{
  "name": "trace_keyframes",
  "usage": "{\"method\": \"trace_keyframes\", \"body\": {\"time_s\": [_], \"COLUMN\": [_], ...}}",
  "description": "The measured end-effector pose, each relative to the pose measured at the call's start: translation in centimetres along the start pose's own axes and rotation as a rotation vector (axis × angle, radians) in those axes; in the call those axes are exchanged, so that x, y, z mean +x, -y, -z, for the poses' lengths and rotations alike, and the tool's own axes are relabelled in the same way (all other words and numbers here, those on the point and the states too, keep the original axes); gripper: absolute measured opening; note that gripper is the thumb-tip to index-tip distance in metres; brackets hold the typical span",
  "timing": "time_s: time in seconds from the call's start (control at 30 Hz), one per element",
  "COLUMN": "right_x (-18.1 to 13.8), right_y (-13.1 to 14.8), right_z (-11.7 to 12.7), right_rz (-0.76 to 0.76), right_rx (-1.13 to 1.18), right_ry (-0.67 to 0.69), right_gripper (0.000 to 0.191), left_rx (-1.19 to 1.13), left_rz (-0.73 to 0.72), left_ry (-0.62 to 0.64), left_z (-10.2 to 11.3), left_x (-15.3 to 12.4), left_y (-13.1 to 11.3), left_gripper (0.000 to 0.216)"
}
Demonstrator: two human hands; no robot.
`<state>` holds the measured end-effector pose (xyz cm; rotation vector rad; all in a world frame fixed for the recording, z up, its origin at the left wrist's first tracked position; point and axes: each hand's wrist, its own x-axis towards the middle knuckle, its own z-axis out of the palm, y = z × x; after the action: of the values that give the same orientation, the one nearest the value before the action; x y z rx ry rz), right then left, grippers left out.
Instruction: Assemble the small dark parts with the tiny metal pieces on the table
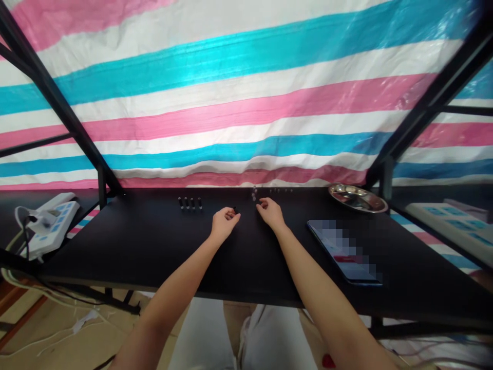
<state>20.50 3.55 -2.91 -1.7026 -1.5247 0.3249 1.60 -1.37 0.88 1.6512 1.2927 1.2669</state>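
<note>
My left hand [225,224] is closed, its fingers curled round a small black piece [234,208] whose tip shows above the thumb. My right hand [271,212] has its fingers curled and its thumb close to them; whatever is between them is too small to make out. Just beyond the right fingertips lies a little cluster of small clear pieces [254,193]. Several small black cylinders with pale ends [193,203] stand in a row to the left of my left hand. More tiny clear pieces [279,190] are spread along the back edge, right of the cluster.
A black table [154,252] spans the view. On its right lie a phone [339,252] and, farther back, a round metal plate [358,199]. White power strips flank the table, one with plugs [54,226]. Black metal frame bars and a striped plastic sheet [231,113] close off the back.
</note>
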Motion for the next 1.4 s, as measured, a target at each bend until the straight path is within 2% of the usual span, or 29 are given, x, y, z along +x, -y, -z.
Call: {"method": "trace_keyframes", "body": {"time_s": [0.2, 0.57, 1.0, 1.4], "right_x": [-0.6, -0.5, -0.4, -0.5], "right_y": [0.4, 0.2, 0.5, 1.6], "right_z": [0.1, 0.2, 0.5, 1.1], "right_rz": [0.014, -0.008, -0.024, 0.125], "right_rx": [0.051, 0.101, 0.076, -0.139], "right_ry": [-0.032, -0.003, 0.022, 0.043], "right_gripper": [0.024, 0.021, 0.022, 0.023], "left_rx": [0.128, 0.334, 0.549, 0.659], "left_rz": [-0.016, 0.0, 0.07, 0.069], "left_ry": [0.017, 0.028, 0.028, 0.047], "left_z": [-1.2, -4.1, -6.5, -7.1], "left_x": [2.5, 6.7, 8.9, 9.4], "left_y": [0.7, 1.2, 1.3, 1.5], "left_gripper": [0.011, 0.007, 0.012, 0.02]}}
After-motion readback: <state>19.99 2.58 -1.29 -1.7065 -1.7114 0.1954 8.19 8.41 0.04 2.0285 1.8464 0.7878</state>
